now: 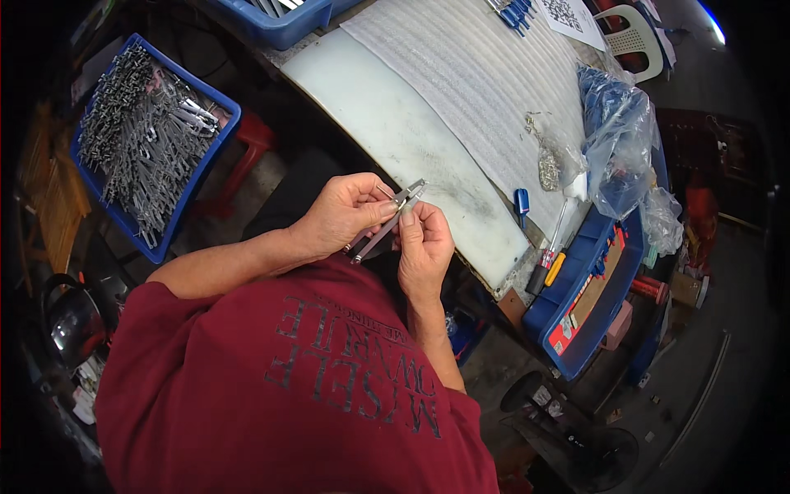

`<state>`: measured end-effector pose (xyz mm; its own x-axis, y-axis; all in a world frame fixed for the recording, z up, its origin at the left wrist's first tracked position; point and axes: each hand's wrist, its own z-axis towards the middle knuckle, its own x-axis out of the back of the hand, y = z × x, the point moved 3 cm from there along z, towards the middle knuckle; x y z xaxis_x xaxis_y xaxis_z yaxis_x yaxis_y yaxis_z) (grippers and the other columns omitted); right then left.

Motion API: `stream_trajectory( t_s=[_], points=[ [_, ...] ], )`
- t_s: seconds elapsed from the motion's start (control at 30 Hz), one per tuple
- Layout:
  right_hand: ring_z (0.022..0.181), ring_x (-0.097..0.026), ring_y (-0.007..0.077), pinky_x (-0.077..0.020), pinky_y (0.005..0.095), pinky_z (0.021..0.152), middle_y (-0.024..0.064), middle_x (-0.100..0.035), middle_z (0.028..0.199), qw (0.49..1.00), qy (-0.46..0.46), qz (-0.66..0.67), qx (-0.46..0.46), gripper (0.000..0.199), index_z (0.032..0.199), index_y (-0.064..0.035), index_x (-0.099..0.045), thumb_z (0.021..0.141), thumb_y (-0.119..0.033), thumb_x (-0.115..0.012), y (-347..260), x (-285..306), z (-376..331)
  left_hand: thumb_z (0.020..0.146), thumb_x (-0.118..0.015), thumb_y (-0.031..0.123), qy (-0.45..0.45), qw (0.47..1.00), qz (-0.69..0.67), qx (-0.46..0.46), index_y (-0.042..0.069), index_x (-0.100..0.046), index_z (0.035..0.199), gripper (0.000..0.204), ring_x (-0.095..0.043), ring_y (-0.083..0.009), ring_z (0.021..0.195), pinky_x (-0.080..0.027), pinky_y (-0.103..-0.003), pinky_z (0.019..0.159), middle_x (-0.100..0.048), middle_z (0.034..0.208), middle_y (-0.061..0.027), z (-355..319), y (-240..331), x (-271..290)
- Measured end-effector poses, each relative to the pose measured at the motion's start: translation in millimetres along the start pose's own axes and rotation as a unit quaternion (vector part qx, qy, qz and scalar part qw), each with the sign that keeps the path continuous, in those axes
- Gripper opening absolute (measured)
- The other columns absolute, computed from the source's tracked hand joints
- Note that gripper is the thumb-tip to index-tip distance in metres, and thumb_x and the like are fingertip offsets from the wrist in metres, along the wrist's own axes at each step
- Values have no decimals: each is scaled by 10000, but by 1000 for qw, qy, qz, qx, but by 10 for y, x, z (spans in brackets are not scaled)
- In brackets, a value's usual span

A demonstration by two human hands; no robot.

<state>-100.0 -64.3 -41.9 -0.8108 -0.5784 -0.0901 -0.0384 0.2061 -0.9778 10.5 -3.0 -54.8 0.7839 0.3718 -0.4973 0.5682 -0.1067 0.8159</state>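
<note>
At the centre of the frame, the left hand (341, 216) and right hand (425, 247) both pinch a slim grey metal tool (387, 221). Behind lies a white table (387, 123); upper left, a blue crate (216, 152) of metal parts.

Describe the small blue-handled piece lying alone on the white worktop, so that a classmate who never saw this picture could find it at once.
Start at the white worktop that runs slantwise across the picture. Follow its near edge toward the blue bin at the lower right. The blue-handled piece lies alone there, between the ribbed foam sheet and the screwdriver with the red and yellow handle.
</note>
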Motion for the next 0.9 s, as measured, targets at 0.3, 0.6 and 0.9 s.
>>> stream_trajectory(
  t_s=[0.3, 0.6, 0.9],
  points=[
    [556, -450, 46, -370, 168, 490, 13, -530, 696, 1000, -11, 19, -6, 158, 904, 6, -506, 864, -147, -519, 14, 14, 8, 836, -542, 85, -15, 1000, -3, -11, -1, -539, 868, 91, -506, -54, 650, -419, -184, 557, -562, 749, -26, -21, 41, -11],
    [543, -469, 56, -394, 171, 489, 24, -535, 705, 1000, -13, 17, -2, 155, 932, 15, -488, 852, -110, -532, 16, -21, -4, 843, -534, 87, -14, 999, -45, 0, -4, -532, 879, 97, -543, -73, 707, -447, -199, 596, -579, 798, -45, -27, 11, -29],
    [551, -458, 47, -388, 167, 485, 19, -533, 719, 999, -14, 30, 9, 160, 945, 16, -487, 851, -106, -532, 25, -17, -14, 845, -529, 84, -12, 999, -25, -18, -6, -531, 879, 96, -547, -82, 682, -448, -200, 567, -576, 788, -48, -42, 49, -49]
  ],
)
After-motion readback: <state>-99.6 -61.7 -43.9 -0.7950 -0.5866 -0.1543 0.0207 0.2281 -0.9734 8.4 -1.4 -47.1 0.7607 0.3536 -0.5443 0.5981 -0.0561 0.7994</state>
